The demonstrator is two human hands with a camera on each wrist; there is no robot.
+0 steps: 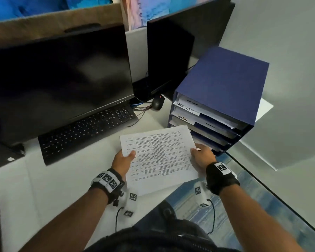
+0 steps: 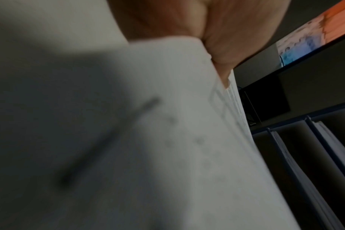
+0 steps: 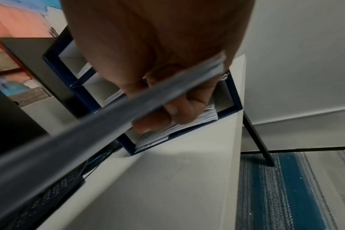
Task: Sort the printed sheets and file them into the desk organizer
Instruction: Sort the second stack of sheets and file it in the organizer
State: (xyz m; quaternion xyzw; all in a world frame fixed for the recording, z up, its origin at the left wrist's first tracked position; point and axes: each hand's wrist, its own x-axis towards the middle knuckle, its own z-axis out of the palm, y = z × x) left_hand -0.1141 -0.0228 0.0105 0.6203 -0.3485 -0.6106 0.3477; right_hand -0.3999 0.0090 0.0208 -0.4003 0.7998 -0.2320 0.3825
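Observation:
A stack of printed sheets (image 1: pixel 158 157) with dense table text is held above the white desk, just in front of the blue desk organizer (image 1: pixel 224 91). My left hand (image 1: pixel 125 157) pinches the stack's left edge, thumb on top. My right hand (image 1: pixel 201 155) grips the right edge, close to the organizer's lower slots. In the left wrist view the sheets (image 2: pixel 167 140) fill the picture under the thumb. In the right wrist view the stack's edge (image 3: pixel 128 107) crosses my curled fingers (image 3: pixel 173 109). The organizer (image 3: pixel 234 96) holds filed papers; tabs read "TASK LIST" and "ADMIN".
Two dark monitors (image 1: pixel 58 79) stand behind a black keyboard (image 1: pixel 85 131). A black mouse (image 1: pixel 157 103) and cables lie left of the organizer. The desk's edge (image 1: pixel 262 180) runs close on the right, with blue striped carpet (image 3: pixel 286 186) below.

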